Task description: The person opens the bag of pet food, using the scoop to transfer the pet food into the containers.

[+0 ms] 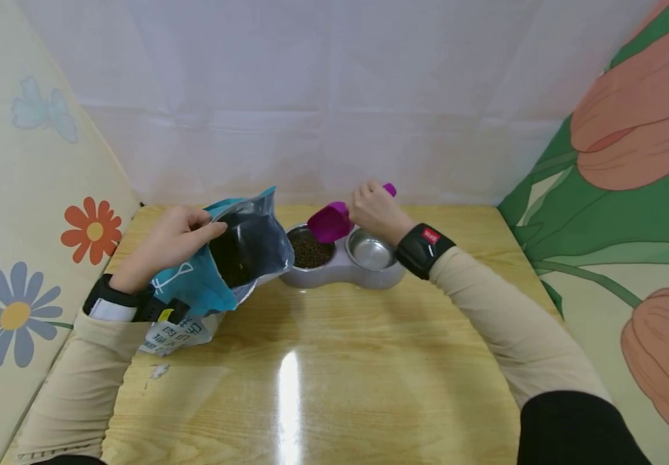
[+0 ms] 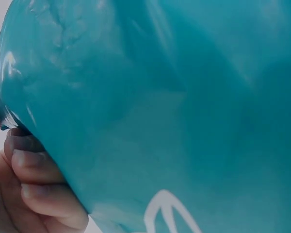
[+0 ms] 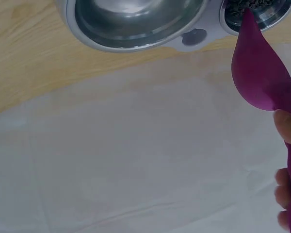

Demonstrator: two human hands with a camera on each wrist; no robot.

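Scoop (image 1: 330,221) first: magenta plastic, gripped by its handle in the right hand (image 1: 374,210), whose fingers are curled round the handle. Its long axis runs from that hand out toward the person's left, and the bowl end tips down over the left-hand dish (image 1: 310,249), which holds brown kibble. The second dish (image 1: 370,250), just below the right hand, is bare shiny metal. Both dishes sit in one grey feeder (image 1: 343,270) on the wooden table (image 1: 323,361).

The left hand (image 1: 168,242) pinches the rim of a teal bag (image 1: 218,271), fingers closed on its edge. The bag leans with its open mouth facing the feeder, just beside it, with dark contents visible inside.

Seen from the right wrist, the scoop (image 3: 262,73) shows from underneath, its pointed lip aimed at the kibble dish (image 3: 259,12); the fingertips (image 3: 287,128) on the handle show at the frame's edge. The left wrist view shows nearly nothing but teal bag (image 2: 174,107) wall, with fingers (image 2: 39,179) curled on its edge, and none of the bag's mouth.
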